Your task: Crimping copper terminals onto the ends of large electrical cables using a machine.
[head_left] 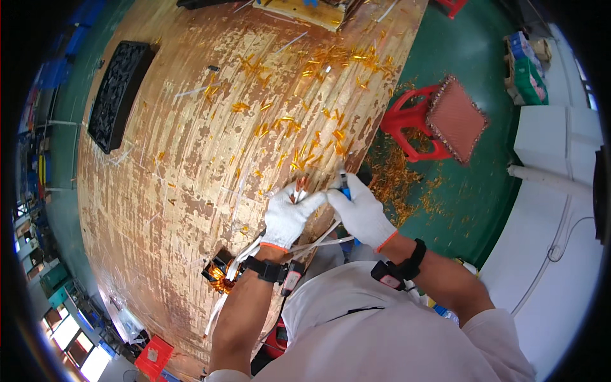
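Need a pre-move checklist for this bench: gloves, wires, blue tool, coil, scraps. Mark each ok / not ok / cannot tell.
1. Gloves on: ok. Left hand and right hand both wear white gloves.
2. Wires held: ok. Copper-tipped wires stick out of the left hand.
3. Blue tool held: ok. The blue tool is in the right hand.
4. Tool tip safely away from the left fingers: cannot tell. The hands almost meet and the tip is too small to read.
5. Coil on the table: ok. The copper coil sits left of the left forearm.
6. Table free of scraps: not ok. Orange scraps are strewn ahead of the hands.
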A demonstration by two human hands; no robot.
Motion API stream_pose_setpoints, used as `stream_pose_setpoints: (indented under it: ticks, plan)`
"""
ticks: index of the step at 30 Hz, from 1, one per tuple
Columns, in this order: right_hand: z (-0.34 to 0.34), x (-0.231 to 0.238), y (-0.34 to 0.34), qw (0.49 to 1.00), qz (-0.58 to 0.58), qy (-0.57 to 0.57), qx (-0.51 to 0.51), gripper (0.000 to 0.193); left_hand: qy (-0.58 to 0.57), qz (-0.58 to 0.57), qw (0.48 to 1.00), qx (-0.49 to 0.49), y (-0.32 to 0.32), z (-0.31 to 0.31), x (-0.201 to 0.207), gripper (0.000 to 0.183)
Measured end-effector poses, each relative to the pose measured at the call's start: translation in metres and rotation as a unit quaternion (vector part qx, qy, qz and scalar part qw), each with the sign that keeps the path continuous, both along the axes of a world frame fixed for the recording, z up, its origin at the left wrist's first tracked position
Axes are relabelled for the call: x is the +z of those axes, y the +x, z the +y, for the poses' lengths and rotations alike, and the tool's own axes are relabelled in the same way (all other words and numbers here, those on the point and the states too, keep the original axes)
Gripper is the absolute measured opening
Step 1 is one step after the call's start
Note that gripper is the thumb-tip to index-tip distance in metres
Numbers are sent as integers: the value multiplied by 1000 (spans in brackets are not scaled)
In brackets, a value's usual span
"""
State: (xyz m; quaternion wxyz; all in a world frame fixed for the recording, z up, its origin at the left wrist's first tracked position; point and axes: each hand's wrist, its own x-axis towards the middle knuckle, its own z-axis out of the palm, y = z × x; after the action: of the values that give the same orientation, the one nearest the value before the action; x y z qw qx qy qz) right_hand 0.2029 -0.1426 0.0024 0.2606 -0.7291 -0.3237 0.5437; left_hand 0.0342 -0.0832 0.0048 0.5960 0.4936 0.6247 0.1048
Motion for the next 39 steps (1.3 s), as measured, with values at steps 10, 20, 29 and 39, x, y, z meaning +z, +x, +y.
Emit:
stream_pose_setpoints:
  ticks: [10,20,29,39]
  plan:
    - [16,13,63,982,-140,-8,129,43,40,-110,990,-79,0,10,-39,31]
    - [60,20,74,876,-356,46,324,35,167,81,925,-331,7,35,6,48]
    - [96,-26,47,779,-392,220,437,32,165,16,954,248,-209,-87,39,39]
    - [156,6,-6,739,-376,327,454,46,-118,5,820,560,-243,-275,-4,31]
